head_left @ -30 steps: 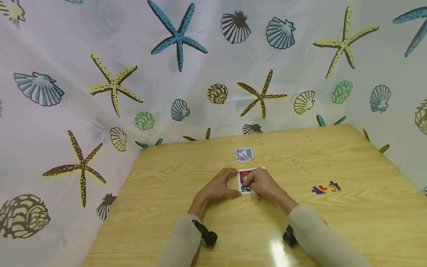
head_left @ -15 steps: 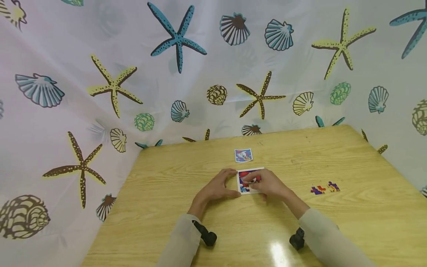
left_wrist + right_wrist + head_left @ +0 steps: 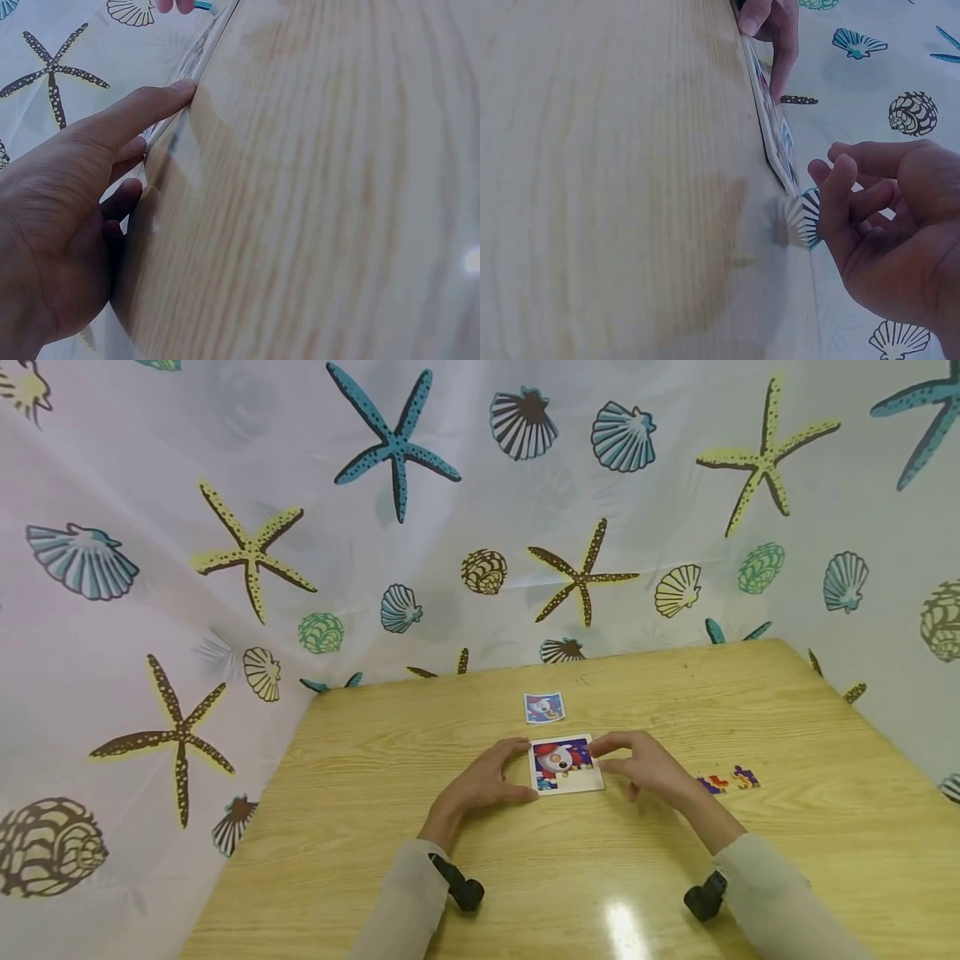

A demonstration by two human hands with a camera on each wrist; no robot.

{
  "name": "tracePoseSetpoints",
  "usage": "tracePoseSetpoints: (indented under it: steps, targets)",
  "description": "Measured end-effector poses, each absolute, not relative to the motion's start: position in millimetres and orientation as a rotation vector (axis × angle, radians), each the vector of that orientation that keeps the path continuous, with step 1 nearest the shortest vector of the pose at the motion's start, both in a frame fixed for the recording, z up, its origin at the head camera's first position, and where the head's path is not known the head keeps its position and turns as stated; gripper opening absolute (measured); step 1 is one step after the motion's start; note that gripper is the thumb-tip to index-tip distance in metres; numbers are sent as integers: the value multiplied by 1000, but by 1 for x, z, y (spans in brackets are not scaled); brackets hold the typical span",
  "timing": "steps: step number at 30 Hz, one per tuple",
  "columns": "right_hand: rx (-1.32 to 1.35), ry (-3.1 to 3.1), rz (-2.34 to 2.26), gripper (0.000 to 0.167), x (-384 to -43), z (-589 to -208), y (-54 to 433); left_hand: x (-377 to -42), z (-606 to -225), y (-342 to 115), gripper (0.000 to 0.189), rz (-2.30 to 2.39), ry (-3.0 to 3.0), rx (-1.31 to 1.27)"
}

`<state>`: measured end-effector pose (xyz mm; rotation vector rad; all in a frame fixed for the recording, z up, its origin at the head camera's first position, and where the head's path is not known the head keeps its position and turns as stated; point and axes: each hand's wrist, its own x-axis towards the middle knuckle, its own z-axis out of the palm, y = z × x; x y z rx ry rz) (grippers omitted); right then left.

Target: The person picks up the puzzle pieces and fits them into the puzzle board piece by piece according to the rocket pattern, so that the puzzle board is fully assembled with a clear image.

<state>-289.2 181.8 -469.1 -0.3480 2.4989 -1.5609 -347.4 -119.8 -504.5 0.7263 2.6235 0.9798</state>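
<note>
A white jigsaw tray (image 3: 581, 782) lies mid-table. Joined pieces (image 3: 557, 760) in it show a white character with a red top; its lower right part is bare. My left hand (image 3: 483, 781) holds the tray's left side, thumb at the near corner and forefinger at the far one. In the left wrist view the thumb (image 3: 146, 112) presses on the tray's edge. Over the right edge hovers my right hand (image 3: 651, 770), forefinger reaching toward the picture. The right wrist view shows its fingers (image 3: 885, 157) loosely bent and holding nothing.
A small picture card (image 3: 543, 708) with a similar character lies beyond the tray. Loose jigsaw pieces (image 3: 745, 777) sit on the wooden table (image 3: 390, 743) to the right. A cloth with shells and starfish (image 3: 480, 468) hangs behind and at both sides.
My right hand has drawn back to the right from over the picture, uncovering the joined pieces and the bare lower part. The left hand stays at the tray's left side.
</note>
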Motion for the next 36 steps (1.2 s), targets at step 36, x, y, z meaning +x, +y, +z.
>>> tracePoseSetpoints:
  steps: [36]
  targets:
    - [-365,2332,-1625,66,-266,-477,248,-345,-503,-122,89,1006,2616,725]
